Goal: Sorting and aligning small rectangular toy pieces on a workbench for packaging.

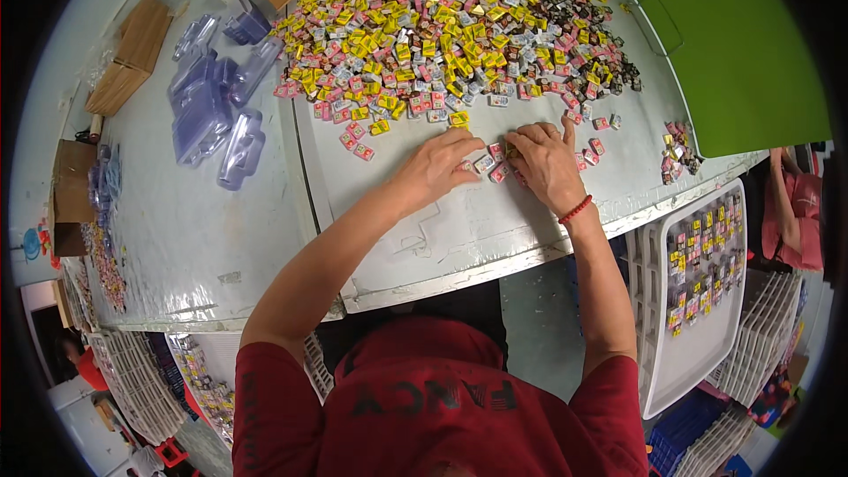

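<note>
My left hand point(435, 164) rests low over the table with bent fingers, its thumb and forefinger around a small pink box-shaped piece point(465, 167). Facing it is my right hand point(549, 166), wearing a red bead bracelet point(576, 209). Its fingers curl down over several small pieces, partly hidden beneath them; the little finger sticks out. Between the hands lie a white piece point(484, 163) and a pink-and-white piece point(498, 173). Just beyond spreads a large heap of tiny yellow, pink, white and brown box-shaped pieces point(450, 53).
Clear plastic blister shells point(205, 110) are piled left of the heap. Wooden block point(131, 53) and cardboard boxes stand at the left edge. A green panel point(742, 44) borders the right. Below the table's right edge, a white tray point(654, 371) bears filled clear packs. Another person's arm point(784, 199) shows far right.
</note>
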`<action>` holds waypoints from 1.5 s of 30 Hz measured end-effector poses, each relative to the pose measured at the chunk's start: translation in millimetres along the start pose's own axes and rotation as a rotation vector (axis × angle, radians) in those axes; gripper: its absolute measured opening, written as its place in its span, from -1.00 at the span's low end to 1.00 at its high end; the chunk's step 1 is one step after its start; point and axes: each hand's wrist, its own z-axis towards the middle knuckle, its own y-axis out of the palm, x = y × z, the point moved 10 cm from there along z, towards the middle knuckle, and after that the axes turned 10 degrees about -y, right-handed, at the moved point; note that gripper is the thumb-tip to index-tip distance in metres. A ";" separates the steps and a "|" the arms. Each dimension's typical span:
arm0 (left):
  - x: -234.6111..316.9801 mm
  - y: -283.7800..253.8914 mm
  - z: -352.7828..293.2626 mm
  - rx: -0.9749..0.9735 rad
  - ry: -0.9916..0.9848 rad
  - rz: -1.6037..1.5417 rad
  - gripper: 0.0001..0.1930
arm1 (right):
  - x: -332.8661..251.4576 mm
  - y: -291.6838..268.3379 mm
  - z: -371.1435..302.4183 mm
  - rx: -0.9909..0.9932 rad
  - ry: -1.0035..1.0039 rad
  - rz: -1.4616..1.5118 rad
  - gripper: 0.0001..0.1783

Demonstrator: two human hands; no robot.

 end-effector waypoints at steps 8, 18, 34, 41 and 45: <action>-5.0 -6.6 -3.6 0.006 0.068 0.039 -0.58 | 0.2 -2.6 1.4 -0.033 -0.004 0.026 -0.61; 13.1 5.3 9.2 0.054 0.246 0.074 -0.55 | 0.0 -2.9 -0.8 -0.042 0.003 0.023 -0.59; 26.7 7.7 -14.4 0.230 0.208 0.061 -0.61 | -14.4 -8.0 -6.5 0.095 -0.079 0.138 -0.57; 5.2 -7.9 -19.4 0.238 -0.032 0.031 -0.69 | -7.1 -0.4 -4.3 0.071 -0.008 0.151 -0.53; -9.9 -19.5 -10.3 0.209 -0.092 0.035 -0.64 | -2.2 -5.6 -0.1 0.031 -0.009 0.103 -0.51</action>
